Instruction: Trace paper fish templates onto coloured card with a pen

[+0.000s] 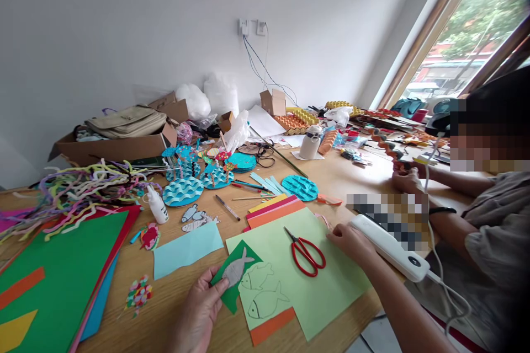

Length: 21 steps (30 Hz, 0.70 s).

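Left fingers [221, 287] are pinching a grey fish-shaped paper cutout [237, 271] on green paper [227, 299] near the surface's [165, 309] front edge, tail pointing far-right. Red-handled metal scissors [305, 254] are lying nearer right fingers [338, 234]; their grip I'm not making out.

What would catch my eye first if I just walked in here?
Probably the red-handled scissors, lying on the pale green sheet. Next, the left hand holds a gray fish cutout against a dark green paper piece, beside two outlined fish. At the picture's left sprawls a colorful tangle of pipe cleaners.
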Each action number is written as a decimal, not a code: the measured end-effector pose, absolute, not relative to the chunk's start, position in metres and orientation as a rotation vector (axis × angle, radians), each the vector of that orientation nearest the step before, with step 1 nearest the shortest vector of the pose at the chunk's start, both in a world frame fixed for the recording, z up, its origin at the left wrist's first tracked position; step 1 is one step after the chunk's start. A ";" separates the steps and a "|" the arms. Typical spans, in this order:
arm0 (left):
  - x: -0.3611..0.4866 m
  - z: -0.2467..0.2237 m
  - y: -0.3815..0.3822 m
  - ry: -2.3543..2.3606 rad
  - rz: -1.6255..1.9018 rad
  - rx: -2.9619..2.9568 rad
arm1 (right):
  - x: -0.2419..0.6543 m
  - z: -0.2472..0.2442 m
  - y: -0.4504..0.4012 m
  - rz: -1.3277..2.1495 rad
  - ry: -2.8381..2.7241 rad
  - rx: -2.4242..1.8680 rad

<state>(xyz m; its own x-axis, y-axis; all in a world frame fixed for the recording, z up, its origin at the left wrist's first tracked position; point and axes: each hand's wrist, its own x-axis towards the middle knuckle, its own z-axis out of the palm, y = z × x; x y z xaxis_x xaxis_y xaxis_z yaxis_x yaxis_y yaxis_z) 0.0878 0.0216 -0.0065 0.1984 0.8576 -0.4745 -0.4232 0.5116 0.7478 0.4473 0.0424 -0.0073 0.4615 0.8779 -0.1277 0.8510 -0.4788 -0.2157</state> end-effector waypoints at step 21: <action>0.078 0.004 0.024 0.871 1.112 0.208 | 0.452 -0.013 0.026 1.330 -1.155 -1.866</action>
<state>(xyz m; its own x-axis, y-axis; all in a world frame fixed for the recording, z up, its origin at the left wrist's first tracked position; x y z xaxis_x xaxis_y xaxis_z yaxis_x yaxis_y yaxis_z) 0.0781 0.0239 0.0040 0.1611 0.8470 -0.5066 -0.6946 0.4620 0.5515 0.4525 0.0255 -0.0133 0.1335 0.8841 -0.4478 0.3196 -0.4661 -0.8250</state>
